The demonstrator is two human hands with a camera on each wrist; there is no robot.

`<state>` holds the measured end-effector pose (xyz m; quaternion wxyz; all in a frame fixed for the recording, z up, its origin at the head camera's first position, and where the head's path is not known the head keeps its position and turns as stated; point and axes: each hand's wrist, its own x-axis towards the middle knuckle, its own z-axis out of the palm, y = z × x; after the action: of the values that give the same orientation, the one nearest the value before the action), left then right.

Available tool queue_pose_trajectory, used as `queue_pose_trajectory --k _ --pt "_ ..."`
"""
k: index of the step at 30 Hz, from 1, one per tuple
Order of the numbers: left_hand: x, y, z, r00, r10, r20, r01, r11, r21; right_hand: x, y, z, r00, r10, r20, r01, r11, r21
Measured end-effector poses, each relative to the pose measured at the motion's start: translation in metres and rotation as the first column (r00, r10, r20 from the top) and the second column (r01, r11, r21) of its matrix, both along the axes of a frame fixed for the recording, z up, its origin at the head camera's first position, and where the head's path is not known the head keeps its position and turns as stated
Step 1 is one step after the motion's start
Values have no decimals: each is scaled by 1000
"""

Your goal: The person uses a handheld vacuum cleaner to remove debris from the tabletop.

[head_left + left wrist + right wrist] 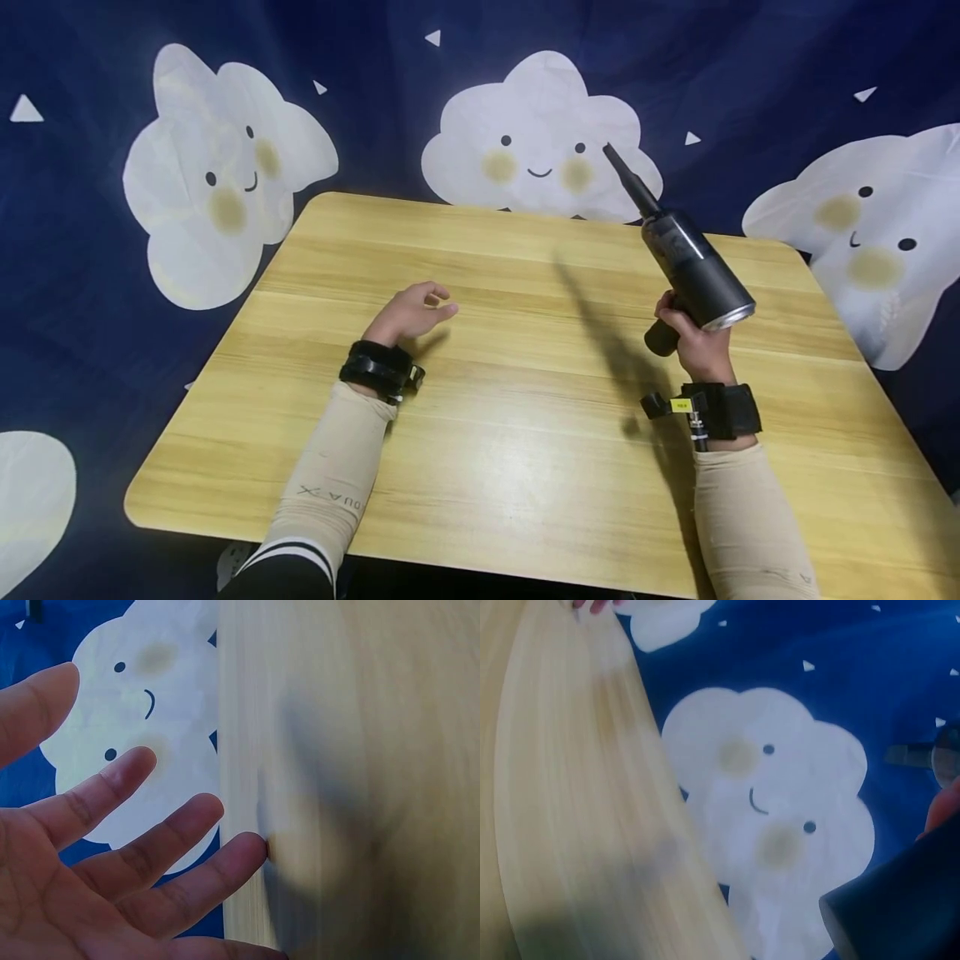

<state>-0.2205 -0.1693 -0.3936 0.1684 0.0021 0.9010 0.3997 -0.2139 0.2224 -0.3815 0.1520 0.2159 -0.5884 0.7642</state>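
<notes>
My right hand (702, 343) grips the handle of a black handheld vacuum cleaner (693, 268), held up over the right part of the table. Its narrow nozzle (632, 182) points away and to the left, toward the backdrop. In the right wrist view the dark handle (900, 900) fills the lower right corner, with a bit of a finger and the nozzle above it. My left hand (411, 315) is over the left-middle of the table and holds nothing. Its fingers are spread and relaxed in the left wrist view, palm (37, 892) showing.
A wood-grain table (495, 417) with rounded corners lies beneath both hands. Behind it hangs a dark blue cloth backdrop (375, 100) printed with smiling white clouds and small triangles. The vacuum and right arm cast a long shadow on the tabletop.
</notes>
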Motion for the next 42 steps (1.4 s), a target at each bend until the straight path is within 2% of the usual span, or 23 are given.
queue_pose_trajectory --k 5,11,14,16,20,22,23,24,25,27,29,30,33,39,42 --pt "0 0 2 1000 -9 -7 9 1000 -7 7 -5 4 997 56 -49 -59 996 -60" --pt "-1 2 4 1000 -18 -12 17 1000 -10 17 -10 10 983 155 -98 -172 965 -196" --pt "-1 2 4 1000 -20 -17 20 1000 -14 21 -10 11 981 165 -105 -183 963 -196" --pt "-1 2 4 999 -23 -23 22 1000 -12 23 -10 11 983 155 -104 -170 971 -166" --pt "1 -1 4 1000 -17 -20 16 1000 -20 29 -7 9 996 52 -70 -52 999 11" --pt "1 -3 4 1000 -13 -14 13 1000 -26 32 -5 7 998 -28 -53 34 991 130" --pt "2 -4 3 1000 -11 -10 11 1000 -27 33 -4 5 996 -73 -53 82 974 210" --pt "2 -4 3 1000 -10 -8 10 1000 -27 33 -3 4 991 -119 -63 132 948 290" --pt "1 -5 3 1000 -11 -8 11 1000 -26 33 -2 2 982 -173 -78 189 906 379" --pt "1 -4 3 1000 -14 -9 14 1000 -23 34 1 -1 959 -255 -122 279 784 555" --pt "1 -4 3 1000 -14 -12 14 1000 -20 33 4 -4 943 -290 -164 320 651 688" --pt "1 -3 3 1000 -11 -12 11 1000 -21 32 6 -6 940 -290 -178 324 597 734" --pt "2 -2 4 1000 -12 -15 11 1000 -19 31 11 -11 948 -256 -191 298 493 818" --pt "3 2 4 1000 -18 -14 18 1000 -16 29 20 -21 926 -223 -304 356 251 900" --pt "3 3 4 1000 -21 -11 20 1000 -13 29 23 -26 923 -207 -325 361 169 917"
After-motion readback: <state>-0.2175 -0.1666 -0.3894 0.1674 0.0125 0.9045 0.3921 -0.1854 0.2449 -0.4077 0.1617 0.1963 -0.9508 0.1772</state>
